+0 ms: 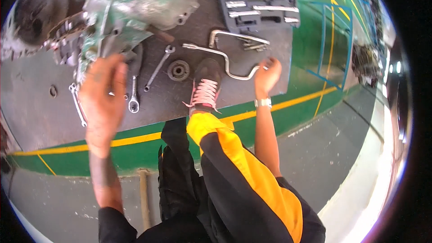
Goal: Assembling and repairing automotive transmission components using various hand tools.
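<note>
Near the right side of the dark metal worktop (40, 123), the right hand (268, 77), with a watch or bracelet (263, 103) at the wrist, has its fingers closed around the end of a chrome speed brace (226, 61). The brace's cranked shaft runs leftward, its far end pointing toward an open-ended wrench (157, 68). Just beyond it lie an L-shaped chrome handle (243, 37) and several small metal pieces (254, 45); farther back is an open socket case (261, 26) with rows of chrome sockets.

Left of the brace, a laced shoe (205, 91) is planted beside a toothed round part (178, 70). The left hand (104, 92) is blurred in front of a green-stained metal casting (135, 2); whether it grips anything cannot be told. Around it are a round-headed ratchet-like tool (133, 104), a double-ended wrench (78, 105) and a small metal ring (53, 91). Past the worktop, a blue frame (324, 40) stands over green floor (310, 78) with yellow lines.
</note>
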A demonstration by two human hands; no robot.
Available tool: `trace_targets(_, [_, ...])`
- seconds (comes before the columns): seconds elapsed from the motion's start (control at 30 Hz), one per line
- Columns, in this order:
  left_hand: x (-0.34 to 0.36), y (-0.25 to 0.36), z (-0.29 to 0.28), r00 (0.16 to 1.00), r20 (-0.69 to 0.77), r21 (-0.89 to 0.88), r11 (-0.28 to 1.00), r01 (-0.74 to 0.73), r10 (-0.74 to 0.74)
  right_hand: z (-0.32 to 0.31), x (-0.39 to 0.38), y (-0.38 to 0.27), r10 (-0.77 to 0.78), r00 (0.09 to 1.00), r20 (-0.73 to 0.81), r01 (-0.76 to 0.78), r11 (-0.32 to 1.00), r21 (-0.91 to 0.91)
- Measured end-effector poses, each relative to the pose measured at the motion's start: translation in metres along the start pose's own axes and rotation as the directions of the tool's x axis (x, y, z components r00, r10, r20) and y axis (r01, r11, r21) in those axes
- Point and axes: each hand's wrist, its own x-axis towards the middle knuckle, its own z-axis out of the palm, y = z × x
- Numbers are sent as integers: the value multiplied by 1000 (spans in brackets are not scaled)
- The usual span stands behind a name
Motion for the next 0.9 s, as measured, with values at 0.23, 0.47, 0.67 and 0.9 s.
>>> trace_targets(0.23, [12, 12, 184, 992, 67, -126, 987, -97, 106, 31, 35, -15, -67, 988, 141, 45, 987, 154])
trace_targets(0.47, [27, -14, 250, 983, 183, 16, 1000, -12, 9, 49, 52, 0, 342, 912, 229, -379, 913, 149])
trace_targets(0.67, [-14, 48, 203, 986, 159, -77, 996, -46, 58, 10, 75, 32, 371, 727, 578, -611, 733, 298])
trace_targets(0.9, [-40, 63, 88, 953, -304, -269, 958, -101, 15, -95, 12, -172, -202, 863, 463, -214, 684, 698])
